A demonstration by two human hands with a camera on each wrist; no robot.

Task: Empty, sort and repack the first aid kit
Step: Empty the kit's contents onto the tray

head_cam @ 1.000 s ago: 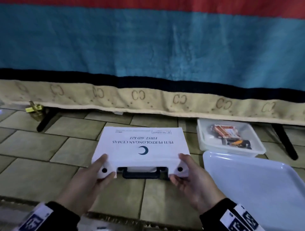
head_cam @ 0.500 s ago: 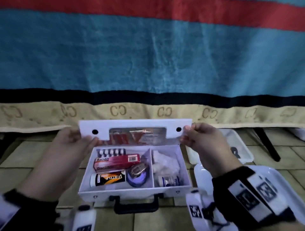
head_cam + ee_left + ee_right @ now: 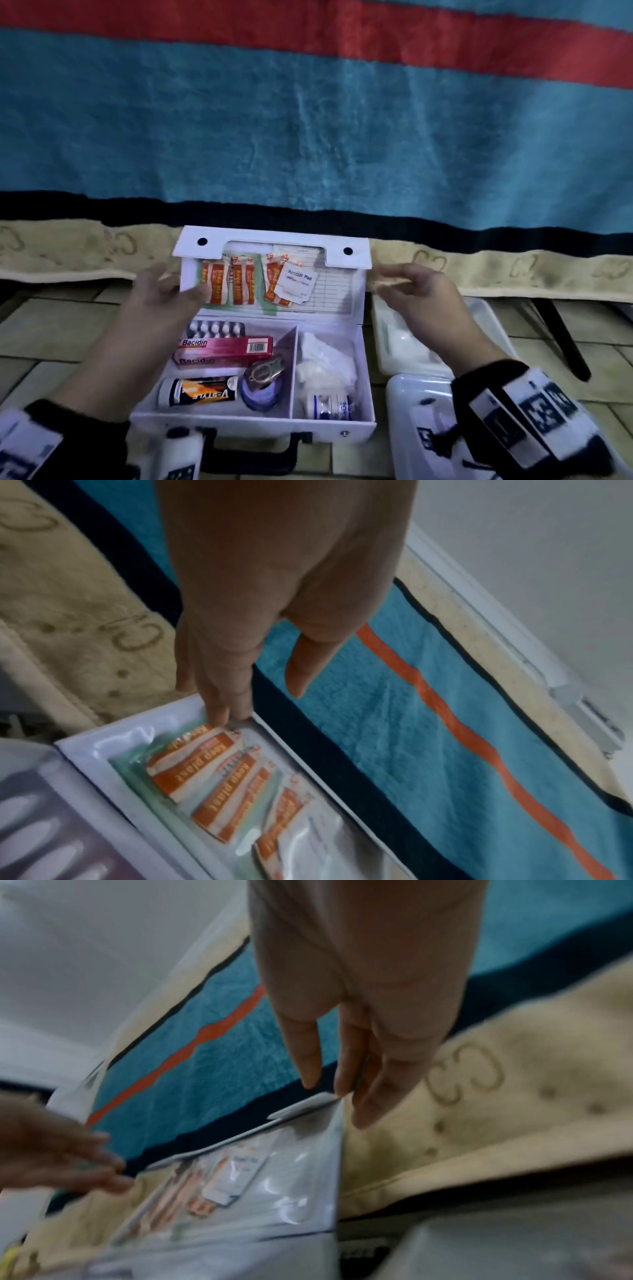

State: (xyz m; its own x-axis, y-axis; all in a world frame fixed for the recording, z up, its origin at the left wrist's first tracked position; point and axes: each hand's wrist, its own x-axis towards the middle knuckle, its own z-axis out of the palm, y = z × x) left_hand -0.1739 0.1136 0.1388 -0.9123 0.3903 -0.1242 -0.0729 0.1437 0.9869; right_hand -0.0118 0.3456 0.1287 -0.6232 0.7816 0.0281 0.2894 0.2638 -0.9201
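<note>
White plastic first aid kit [image 3: 253, 428] lies open on the floor tiles [image 3: 51, 329]. My left hand [image 3: 154, 305], fingers straight, touches the orange plaster packets [image 3: 205, 777], legible only from the left wrist. My right hand [image 3: 421, 301] is relaxed beside the lid [image 3: 352, 253].

the first aid kit [image 3: 363, 342] looks like smooth white plastic, faintly glossy, with a black plastic handle [image 3: 253, 452]. a clear shiny film pocket [image 3: 240, 791] inside the lid catches glare over paper plaster wrappers [image 3: 219, 281] and a matt paper alcohol pad sachet [image 3: 296, 282]. the blister strip [image 3: 215, 329] gleams like foil; the bacidin box [image 3: 226, 349] is printed card. behind hangs a fuzzy, matt striped blanket [image 3: 308, 120]. the floor tiles [image 3: 51, 325] look smooth. the tray [image 3: 421, 411] is glossy white plastic.
</note>
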